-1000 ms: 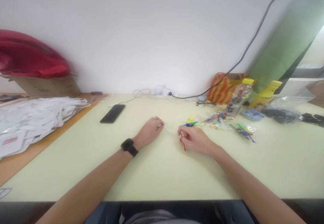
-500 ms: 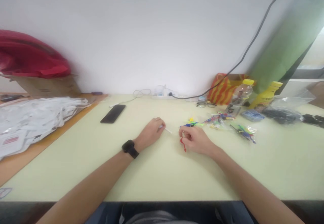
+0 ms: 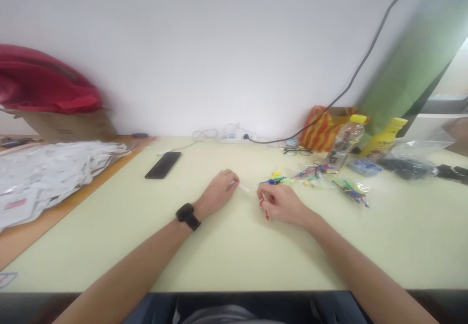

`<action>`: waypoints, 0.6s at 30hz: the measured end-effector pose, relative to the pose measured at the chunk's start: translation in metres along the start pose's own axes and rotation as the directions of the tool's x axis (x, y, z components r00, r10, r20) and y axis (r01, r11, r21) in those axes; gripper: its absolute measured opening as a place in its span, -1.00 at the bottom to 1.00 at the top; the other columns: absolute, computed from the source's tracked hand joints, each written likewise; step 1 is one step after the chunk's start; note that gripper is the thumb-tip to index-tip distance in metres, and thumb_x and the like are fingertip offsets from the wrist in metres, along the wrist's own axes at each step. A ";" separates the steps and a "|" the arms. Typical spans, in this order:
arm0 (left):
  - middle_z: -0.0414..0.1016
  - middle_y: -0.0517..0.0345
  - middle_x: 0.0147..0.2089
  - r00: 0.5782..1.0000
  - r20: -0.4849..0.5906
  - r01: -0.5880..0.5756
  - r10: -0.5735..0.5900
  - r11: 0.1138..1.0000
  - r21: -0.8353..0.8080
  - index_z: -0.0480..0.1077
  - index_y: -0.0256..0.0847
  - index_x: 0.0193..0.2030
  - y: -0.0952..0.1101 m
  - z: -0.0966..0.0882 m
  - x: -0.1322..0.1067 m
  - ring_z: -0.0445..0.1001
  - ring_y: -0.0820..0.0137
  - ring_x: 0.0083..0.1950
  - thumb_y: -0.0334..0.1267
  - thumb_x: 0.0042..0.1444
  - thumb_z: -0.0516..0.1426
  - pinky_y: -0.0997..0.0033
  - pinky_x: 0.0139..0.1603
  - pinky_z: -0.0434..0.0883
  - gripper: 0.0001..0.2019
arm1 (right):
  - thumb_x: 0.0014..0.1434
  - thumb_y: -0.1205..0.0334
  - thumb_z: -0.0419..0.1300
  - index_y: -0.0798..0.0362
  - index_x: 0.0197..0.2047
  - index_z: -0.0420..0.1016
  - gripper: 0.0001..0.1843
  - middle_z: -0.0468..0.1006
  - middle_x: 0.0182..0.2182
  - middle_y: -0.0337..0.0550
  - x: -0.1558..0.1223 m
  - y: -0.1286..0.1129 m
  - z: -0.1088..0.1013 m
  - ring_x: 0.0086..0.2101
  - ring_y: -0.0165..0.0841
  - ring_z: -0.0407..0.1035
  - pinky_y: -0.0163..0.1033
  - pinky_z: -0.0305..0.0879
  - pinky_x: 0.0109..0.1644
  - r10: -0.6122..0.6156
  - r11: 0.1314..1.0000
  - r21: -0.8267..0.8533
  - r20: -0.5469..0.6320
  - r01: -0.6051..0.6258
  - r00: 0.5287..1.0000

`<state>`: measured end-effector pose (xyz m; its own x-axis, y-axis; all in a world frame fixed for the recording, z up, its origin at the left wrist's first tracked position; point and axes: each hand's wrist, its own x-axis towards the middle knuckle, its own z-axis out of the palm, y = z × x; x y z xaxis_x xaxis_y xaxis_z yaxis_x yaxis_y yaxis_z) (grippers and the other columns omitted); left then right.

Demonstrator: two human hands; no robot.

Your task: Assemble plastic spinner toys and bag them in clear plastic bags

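Observation:
My left hand (image 3: 218,192), with a black watch (image 3: 187,215) on its wrist, rests on the pale yellow table (image 3: 226,251) with its fingers pinched on a thin white stick (image 3: 242,187) that pokes out to the right. My right hand (image 3: 281,202) lies a short way to the right, fingers curled round a small red piece (image 3: 264,210) that hangs below the thumb. Just beyond the right hand lie loose coloured plastic pieces (image 3: 275,178), blue, green and yellow.
Clear bags of coloured pieces (image 3: 353,189) lie to the right, with bottles (image 3: 346,142), glasses (image 3: 297,151) and a striped bag (image 3: 321,128) behind. A black phone (image 3: 163,164) and a power strip (image 3: 236,136) sit farther back. White lanyards (image 3: 51,170) are heaped at left.
My right hand has slid slightly left toward the left hand, narrowing the gap between them. The left hand has barely moved.

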<state>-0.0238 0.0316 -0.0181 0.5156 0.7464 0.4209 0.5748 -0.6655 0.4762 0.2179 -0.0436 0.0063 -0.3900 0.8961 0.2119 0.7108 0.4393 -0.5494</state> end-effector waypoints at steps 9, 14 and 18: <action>0.48 0.04 -0.12 0.999 -0.041 0.020 -0.022 0.999 -0.046 0.43 -0.17 -0.17 -0.002 0.001 0.000 0.45 0.24 -0.06 -0.30 0.36 0.03 0.22 -0.05 0.44 -0.84 | 0.00 0.37 0.15 -0.02 -0.30 0.33 -0.85 0.41 -0.55 -0.35 -0.001 -0.003 -0.001 -0.49 -0.39 0.24 -0.28 -0.02 -0.34 0.033 0.993 -0.117 0.028 -0.029 0.999; 0.49 0.06 -0.14 0.998 -0.048 0.047 -0.051 0.996 -0.070 0.44 -0.18 -0.18 -0.004 0.002 0.001 0.47 0.27 -0.11 -0.30 0.35 0.05 0.25 -0.07 0.43 -0.85 | 0.08 0.37 0.15 -0.03 -0.25 0.35 -0.85 0.48 -0.47 -0.32 -0.001 0.002 0.001 -0.44 -0.37 0.25 -0.27 -0.07 -0.34 0.043 0.977 -0.212 0.056 -0.030 0.997; 0.49 0.09 -0.14 0.997 -0.038 0.056 -0.060 0.993 -0.105 0.44 -0.17 -0.17 -0.001 0.002 0.001 0.47 0.31 -0.15 -0.30 0.36 0.05 0.27 -0.08 0.42 -0.86 | 0.25 0.36 0.06 -0.03 -0.15 0.37 -0.86 0.54 -0.38 -0.23 0.003 0.015 0.002 -0.41 -0.34 0.30 -0.24 -0.12 -0.34 0.076 0.946 -0.315 -0.018 -0.078 0.997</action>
<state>-0.0225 0.0328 -0.0192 0.4554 0.7845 0.4209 0.5326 -0.6189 0.5773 0.2258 -0.0345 -0.0029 -0.3241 0.9279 0.1842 0.8871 0.3657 -0.2815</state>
